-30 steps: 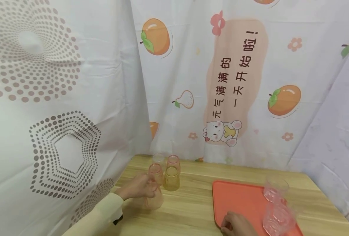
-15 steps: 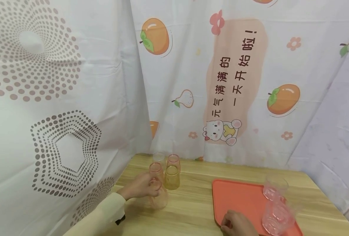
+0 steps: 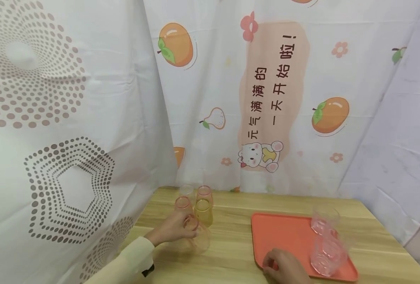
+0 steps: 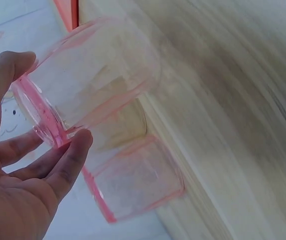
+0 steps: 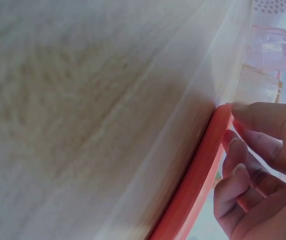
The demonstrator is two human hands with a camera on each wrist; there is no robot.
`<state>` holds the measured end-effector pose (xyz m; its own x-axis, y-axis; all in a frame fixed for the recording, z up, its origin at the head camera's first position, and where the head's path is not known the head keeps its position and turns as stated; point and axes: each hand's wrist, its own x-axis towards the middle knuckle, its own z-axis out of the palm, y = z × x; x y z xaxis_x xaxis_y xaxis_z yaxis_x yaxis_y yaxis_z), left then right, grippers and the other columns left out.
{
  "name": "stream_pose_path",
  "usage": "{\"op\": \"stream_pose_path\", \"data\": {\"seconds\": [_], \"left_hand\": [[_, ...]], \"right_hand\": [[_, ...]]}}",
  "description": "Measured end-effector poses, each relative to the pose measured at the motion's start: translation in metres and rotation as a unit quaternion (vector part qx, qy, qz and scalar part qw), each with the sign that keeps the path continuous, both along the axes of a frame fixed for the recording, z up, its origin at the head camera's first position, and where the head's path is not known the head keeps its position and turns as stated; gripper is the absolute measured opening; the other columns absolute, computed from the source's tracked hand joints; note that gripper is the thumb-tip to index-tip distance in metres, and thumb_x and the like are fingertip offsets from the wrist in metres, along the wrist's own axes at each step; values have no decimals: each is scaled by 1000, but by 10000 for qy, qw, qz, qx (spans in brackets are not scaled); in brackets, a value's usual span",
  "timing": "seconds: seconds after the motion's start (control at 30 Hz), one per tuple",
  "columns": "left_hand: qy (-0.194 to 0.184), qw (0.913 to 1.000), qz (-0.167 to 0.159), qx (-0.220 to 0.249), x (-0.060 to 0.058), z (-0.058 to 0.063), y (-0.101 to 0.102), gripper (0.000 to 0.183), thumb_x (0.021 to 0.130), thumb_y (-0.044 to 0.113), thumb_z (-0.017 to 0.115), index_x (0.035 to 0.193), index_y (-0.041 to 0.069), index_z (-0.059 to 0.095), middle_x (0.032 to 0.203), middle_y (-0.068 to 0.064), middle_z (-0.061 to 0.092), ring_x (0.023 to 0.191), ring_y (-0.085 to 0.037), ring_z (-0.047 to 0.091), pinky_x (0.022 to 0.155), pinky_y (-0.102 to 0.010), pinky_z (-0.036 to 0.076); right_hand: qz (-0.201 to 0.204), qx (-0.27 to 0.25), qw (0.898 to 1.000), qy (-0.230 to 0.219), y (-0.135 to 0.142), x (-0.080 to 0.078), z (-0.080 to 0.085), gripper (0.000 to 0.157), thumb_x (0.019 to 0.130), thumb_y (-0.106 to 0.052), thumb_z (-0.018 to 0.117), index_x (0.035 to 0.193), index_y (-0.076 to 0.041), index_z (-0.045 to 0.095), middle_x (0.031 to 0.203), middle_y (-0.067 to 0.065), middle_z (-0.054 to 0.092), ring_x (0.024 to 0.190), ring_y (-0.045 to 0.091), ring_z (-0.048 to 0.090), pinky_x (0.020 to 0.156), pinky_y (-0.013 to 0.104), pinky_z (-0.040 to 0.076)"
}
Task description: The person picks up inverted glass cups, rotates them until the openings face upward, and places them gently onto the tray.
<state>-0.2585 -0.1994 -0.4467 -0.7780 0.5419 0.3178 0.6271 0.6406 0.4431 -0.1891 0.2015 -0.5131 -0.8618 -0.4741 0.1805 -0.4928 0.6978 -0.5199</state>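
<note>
My left hand pinches a pink-tinted drinking glass by its thick base, thumb on one side and fingers on the other. The glass is upside down and a little tilted, its wide mouth downward, as the left wrist view of the glass also shows. Just behind it, upside-down glasses stand in a cluster: a pink one, a yellow one, a clear one and another pink one. At the near left corner of a red tray, my right hand pinches the rim.
Pinkish clear glasses stand along the tray's right side, one farther back and one nearer. The wooden table meets a printed curtain at the back, and another curtain hangs close on the left.
My left hand has moved to the right with the pink glass, drawing it away from the cluster. My right hand stays at the tray corner. The head view has turned slightly right.
</note>
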Motion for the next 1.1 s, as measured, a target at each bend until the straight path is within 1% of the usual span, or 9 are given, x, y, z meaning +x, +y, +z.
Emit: {"op": "stream_pose_path", "data": {"seconds": [0.13,0.23,0.4,0.47,0.67,0.77,0.87,0.97,1.1], "left_hand": [[-47,9999,-38,127,0,-6,7,37,73,34,80,96,10,63,86,-2,61,73,-16,56,63,-24,44],[-220,9995,-61,237,-1,-10,11,34,75,33,79,96,12,64,87,-1,62,76,-16,58,64,-25,46],[-448,9985,109,307,0,-12,18,36,77,39,77,102,18,63,94,2,64,84,-15,61,70,-28,48],[-568,9976,209,336,1,-12,21,39,77,42,76,105,20,62,95,3,64,84,-15,60,69,-27,47],[-1123,9915,224,625,-1,-17,33,44,78,48,74,109,21,59,93,5,60,80,-13,58,66,-26,47],[-1328,9882,268,715,-2,-19,40,49,77,50,73,112,19,58,94,7,60,81,-10,58,66,-27,48],[-1528,9846,314,787,-2,-19,49,51,77,50,74,113,17,58,93,6,60,81,-10,58,64,-27,49],[-1631,9820,319,892,-2,-20,57,52,76,49,75,113,15,58,91,5,61,79,-11,58,63,-28,49],[-1733,9790,372,1009,-3,-24,65,52,76,48,76,111,15,58,90,6,61,79,-10,58,65,-27,50]], "right_hand": [[28,-64,9996,272,-2,0,-1,10,83,-32,73,80,-26,66,73,-23,52,60,-5,45,51,22,39],[-34,-99,9996,261,-3,0,0,10,84,-34,71,83,-26,66,75,-23,53,61,-5,45,52,22,40],[-221,-112,9995,173,-7,0,4,9,85,-35,71,84,-27,66,78,-21,55,64,-4,47,54,23,40],[-291,-129,9994,164,-9,0,7,9,85,-35,71,83,-27,66,78,-21,55,64,-3,47,54,23,40],[-473,-205,9985,198,-15,-2,12,8,84,-34,71,83,-27,67,79,-20,57,64,-4,47,56,22,41],[-476,-277,9982,239,-17,-4,13,7,85,-33,71,84,-26,68,80,-20,58,62,-4,47,56,22,41],[-450,-319,9983,208,-19,-4,14,7,85,-34,70,85,-27,70,80,-20,59,60,-4,46,54,21,40],[-379,-363,9986,37,-22,-4,16,9,86,-35,69,88,-26,70,79,-20,58,58,-3,45,52,21,39],[-214,-516,9983,-184,-27,-5,19,15,88,-35,67,93,-22,72,81,-19,60,55,0,44,50,21,38]]}}
